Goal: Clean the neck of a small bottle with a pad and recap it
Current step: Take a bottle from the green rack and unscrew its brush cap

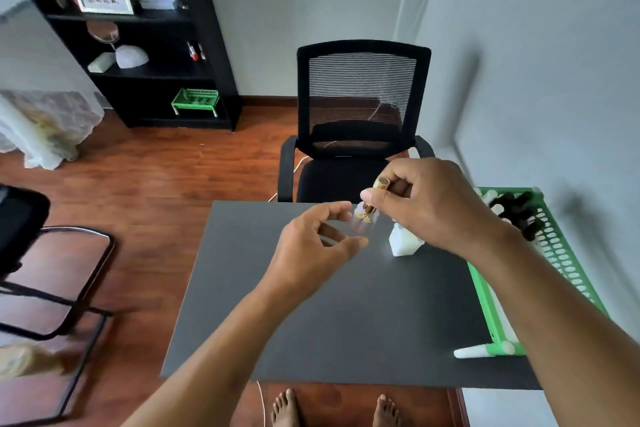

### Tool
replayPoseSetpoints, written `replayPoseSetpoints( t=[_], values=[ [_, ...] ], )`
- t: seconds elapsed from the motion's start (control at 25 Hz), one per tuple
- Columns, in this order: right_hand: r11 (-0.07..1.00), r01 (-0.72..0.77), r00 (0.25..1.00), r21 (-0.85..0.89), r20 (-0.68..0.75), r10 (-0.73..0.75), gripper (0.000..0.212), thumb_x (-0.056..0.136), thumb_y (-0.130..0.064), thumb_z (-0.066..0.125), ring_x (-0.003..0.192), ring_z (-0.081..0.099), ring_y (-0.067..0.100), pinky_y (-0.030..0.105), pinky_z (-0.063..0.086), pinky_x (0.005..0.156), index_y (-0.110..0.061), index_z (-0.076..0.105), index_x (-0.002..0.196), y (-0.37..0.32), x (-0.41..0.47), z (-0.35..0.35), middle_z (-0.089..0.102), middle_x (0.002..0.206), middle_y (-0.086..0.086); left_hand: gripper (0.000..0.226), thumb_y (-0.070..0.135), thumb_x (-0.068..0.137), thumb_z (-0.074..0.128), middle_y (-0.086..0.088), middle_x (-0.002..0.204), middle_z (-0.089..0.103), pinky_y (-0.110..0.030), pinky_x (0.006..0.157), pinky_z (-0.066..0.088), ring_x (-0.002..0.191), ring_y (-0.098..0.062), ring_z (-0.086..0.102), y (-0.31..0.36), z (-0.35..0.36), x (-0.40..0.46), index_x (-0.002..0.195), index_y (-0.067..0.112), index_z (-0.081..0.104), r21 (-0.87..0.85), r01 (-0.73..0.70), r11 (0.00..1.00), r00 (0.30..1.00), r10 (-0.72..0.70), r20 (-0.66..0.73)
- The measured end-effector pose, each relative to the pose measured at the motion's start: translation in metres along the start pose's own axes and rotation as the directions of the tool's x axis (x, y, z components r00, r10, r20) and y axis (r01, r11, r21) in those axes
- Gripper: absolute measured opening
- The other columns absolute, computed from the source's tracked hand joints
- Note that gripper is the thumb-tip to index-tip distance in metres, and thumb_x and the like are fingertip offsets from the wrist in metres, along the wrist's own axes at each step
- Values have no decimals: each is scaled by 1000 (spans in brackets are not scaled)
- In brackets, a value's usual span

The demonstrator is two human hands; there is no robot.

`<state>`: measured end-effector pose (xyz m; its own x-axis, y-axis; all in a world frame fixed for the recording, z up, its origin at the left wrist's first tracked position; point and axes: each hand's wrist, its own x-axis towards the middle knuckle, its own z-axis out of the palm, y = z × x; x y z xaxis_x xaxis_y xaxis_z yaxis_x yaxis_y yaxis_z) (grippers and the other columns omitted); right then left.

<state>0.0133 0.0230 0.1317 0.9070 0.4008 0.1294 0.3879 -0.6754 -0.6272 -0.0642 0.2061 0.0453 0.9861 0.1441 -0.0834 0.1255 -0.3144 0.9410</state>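
A small amber bottle [367, 210] with gold ends hangs tilted above the far part of the grey table [346, 305]. It is blurred. My right hand [426, 204] pinches it between thumb and fingers, and a gold end [382, 183] sticks up past the thumb. Whether that gold end is a separate cap, I cannot tell. My left hand [311, 250] hovers just left of the bottle, fingers curled and apart, with nothing in it. A white pad [403, 243] lies on the table below my right hand, partly hidden by it.
A green perforated rack [554, 253] with several dark bottles [516, 210] stands along the table's right edge. A black mesh office chair [356, 114] sits beyond the far edge. Left of the table are a wood floor, a black shelf unit and another chair.
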Motion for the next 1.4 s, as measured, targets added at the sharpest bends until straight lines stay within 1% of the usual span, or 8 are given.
replayPoseSetpoints(
  t=[0.2, 0.32, 0.6, 0.76, 0.84, 0.92, 1.28, 1.4],
  values=[
    [1000, -2, 999, -22, 51, 3, 24, 89, -46, 77, 65, 65, 11, 17, 46, 51, -25, 75, 78, -53, 15, 27, 76, 66, -2, 25, 40, 78, 90, 13, 84, 77, -23, 62, 57, 63, -3, 66, -7, -55, 3, 100, 37, 78, -15, -59, 998, 998, 59, 30],
    [996, -18, 994, -92, 103, 28, 28, 91, -50, 74, 52, 59, 8, 23, 43, 53, -26, 72, 77, -71, 16, 26, 70, 61, -4, 28, 44, 72, 92, 8, 82, 77, -27, 62, 60, 68, -14, 72, -10, -69, 3, 90, 35, 73, 3, -81, 997, 997, 81, -6],
    [921, 26, 998, -388, 67, 0, 57, 101, -59, 52, 48, 41, 14, 28, 24, 48, -15, 50, 66, -94, 25, 24, 44, 52, -4, 29, 33, 73, 95, 10, 87, 75, -15, 67, 57, 79, -6, 71, -5, -69, 13, 92, 31, 73, 40, -216, 976, 970, 219, -105],
    [917, 192, 978, -351, 147, -149, 44, 101, -52, 58, 45, 38, 7, 23, 23, 46, -14, 54, 79, -91, 25, 14, 42, 51, -8, 29, 31, 74, 95, 10, 88, 77, -11, 66, 55, 80, -6, 73, -1, -77, 23, 96, 28, 76, 30, -265, 964, 961, 266, -80],
    [932, 232, 962, -278, 205, -179, 30, 101, -45, 63, 48, 47, 7, 23, 34, 48, -18, 59, 89, -89, 27, 8, 51, 55, -8, 28, 28, 75, 95, 10, 90, 77, -6, 66, 52, 82, -3, 72, 2, -78, 27, 97, 27, 77, 22, -281, 959, 957, 282, -62],
    [941, 217, 964, -259, 209, -165, 28, 101, -48, 60, 53, 54, 8, 28, 42, 51, -21, 61, 94, -86, 31, 3, 58, 61, -7, 27, 25, 76, 95, 9, 92, 78, -6, 68, 52, 86, -2, 74, 4, -76, 30, 97, 28, 77, -9, -289, 957, 955, 287, -78],
    [953, 151, 979, -262, 174, -108, 21, 99, -42, 65, 51, 51, 5, 19, 32, 52, -24, 72, 91, -77, 36, -3, 55, 59, -10, 23, 25, 82, 90, 7, 98, 77, -21, 70, 62, 87, -15, 75, -1, -65, 35, 99, 31, 76, -75, -265, 961, 963, 260, -67],
    [952, 145, 976, -268, 198, -93, 19, 96, -44, 67, 57, 55, 3, 23, 37, 56, -26, 70, 92, -76, 37, -4, 62, 68, -9, 24, 25, 82, 90, 7, 96, 78, -16, 70, 59, 84, -14, 74, -5, -63, 34, 103, 28, 78, -84, -238, 968, 970, 232, -73]
  ],
)
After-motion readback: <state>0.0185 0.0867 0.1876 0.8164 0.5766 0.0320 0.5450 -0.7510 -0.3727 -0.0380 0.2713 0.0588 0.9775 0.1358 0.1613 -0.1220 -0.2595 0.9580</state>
